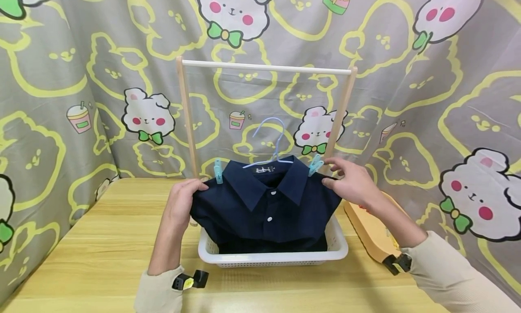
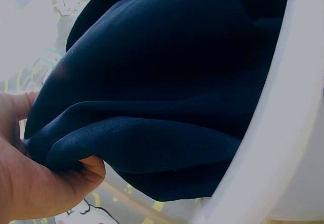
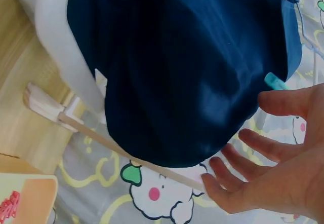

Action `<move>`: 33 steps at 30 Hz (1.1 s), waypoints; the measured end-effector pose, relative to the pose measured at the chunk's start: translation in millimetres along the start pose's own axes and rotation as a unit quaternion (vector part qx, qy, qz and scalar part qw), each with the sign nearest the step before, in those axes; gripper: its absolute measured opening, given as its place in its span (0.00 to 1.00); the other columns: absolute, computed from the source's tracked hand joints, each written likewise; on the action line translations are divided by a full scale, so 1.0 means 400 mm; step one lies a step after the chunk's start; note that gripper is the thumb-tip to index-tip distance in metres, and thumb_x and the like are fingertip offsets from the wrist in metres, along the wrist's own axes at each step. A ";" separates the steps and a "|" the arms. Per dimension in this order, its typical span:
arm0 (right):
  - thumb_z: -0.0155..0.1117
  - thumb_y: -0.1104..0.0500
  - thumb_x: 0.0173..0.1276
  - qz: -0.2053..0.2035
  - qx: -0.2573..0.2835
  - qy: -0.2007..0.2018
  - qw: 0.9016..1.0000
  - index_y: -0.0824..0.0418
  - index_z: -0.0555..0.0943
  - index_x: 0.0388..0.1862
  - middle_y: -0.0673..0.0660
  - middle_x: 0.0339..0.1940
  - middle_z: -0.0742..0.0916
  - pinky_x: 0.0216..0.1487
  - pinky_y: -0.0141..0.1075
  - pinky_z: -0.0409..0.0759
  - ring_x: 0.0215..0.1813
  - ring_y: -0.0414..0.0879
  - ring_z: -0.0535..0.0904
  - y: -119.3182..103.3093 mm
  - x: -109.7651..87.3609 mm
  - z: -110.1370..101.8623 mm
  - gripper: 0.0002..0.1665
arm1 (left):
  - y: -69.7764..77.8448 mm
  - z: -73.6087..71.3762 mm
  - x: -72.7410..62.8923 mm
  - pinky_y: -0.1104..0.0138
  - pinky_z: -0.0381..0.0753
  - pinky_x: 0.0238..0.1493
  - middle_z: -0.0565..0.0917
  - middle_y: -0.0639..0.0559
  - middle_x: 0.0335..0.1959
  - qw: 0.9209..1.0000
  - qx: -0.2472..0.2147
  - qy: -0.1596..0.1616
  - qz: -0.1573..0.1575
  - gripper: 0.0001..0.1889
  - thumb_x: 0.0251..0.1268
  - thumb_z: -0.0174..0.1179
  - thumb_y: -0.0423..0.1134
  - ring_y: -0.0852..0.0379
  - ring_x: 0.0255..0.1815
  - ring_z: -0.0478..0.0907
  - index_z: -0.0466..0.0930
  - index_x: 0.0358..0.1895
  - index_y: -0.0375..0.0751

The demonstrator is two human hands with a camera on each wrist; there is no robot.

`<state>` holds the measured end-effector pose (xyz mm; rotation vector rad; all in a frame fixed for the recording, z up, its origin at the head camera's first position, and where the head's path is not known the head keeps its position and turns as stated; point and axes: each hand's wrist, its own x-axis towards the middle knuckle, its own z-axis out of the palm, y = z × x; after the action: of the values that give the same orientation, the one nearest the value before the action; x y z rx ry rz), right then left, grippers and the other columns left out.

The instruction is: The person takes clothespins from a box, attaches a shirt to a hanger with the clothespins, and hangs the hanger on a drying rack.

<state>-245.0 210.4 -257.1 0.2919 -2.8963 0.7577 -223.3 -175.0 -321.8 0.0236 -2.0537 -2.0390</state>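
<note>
A navy button-up shirt (image 1: 281, 213) hangs on a light blue hanger (image 1: 277, 143), its lower part inside a white basket (image 1: 277, 258). Turquoise clothespins sit at both shoulders, the left clothespin (image 1: 218, 172) and the right clothespin (image 1: 315, 164). My left hand (image 1: 185, 197) grips the shirt's left-side shoulder; in the left wrist view, cloth (image 2: 142, 138) bunches between thumb and fingers. At the opposite shoulder, my right hand (image 1: 354, 182) has its fingers spread apart. In the right wrist view, the thumb (image 3: 283, 102) is right at the shirt's edge, close to the clothespin.
Behind the basket stands a wooden rack with a white top bar (image 1: 264, 66). An orange-yellow box (image 1: 372, 231) with small red items lies right of the basket on the wooden table (image 1: 106, 240). A patterned curtain (image 1: 142, 68) encloses the back and sides.
</note>
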 end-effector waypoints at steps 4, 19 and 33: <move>0.61 0.51 0.73 -0.005 -0.017 -0.011 1.000 0.56 0.71 0.72 0.70 0.64 0.79 0.56 0.61 0.75 0.63 0.67 0.76 0.020 0.001 0.009 0.31 | -0.001 -0.001 0.000 0.70 0.79 0.46 0.80 0.56 0.29 1.000 -0.001 -0.003 -0.002 0.11 0.66 0.56 0.33 0.55 0.40 0.76 0.88 0.29 0.42; 0.59 0.49 0.76 -0.024 0.018 0.007 1.000 0.57 0.77 0.65 0.68 0.64 0.81 0.61 0.62 0.74 0.65 0.67 0.76 0.052 -0.003 0.052 0.24 | -0.001 0.001 0.003 0.70 0.79 0.45 0.80 0.58 0.27 1.000 -0.009 0.003 -0.004 0.13 0.65 0.56 0.32 0.55 0.39 0.76 0.88 0.26 0.45; 0.58 0.41 0.76 0.000 0.047 0.045 0.998 0.56 0.79 0.39 0.55 0.30 0.80 0.52 0.50 0.62 0.39 0.54 0.75 0.061 0.000 0.072 0.19 | -0.003 -0.003 -0.001 0.69 0.79 0.45 0.79 0.56 0.28 1.000 -0.006 -0.002 -0.003 0.12 0.66 0.55 0.32 0.54 0.39 0.76 0.87 0.27 0.42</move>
<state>-252.6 217.2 -293.6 0.2614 -2.7815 0.8859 -223.1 -176.0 -323.1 0.0220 -2.0456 -2.0577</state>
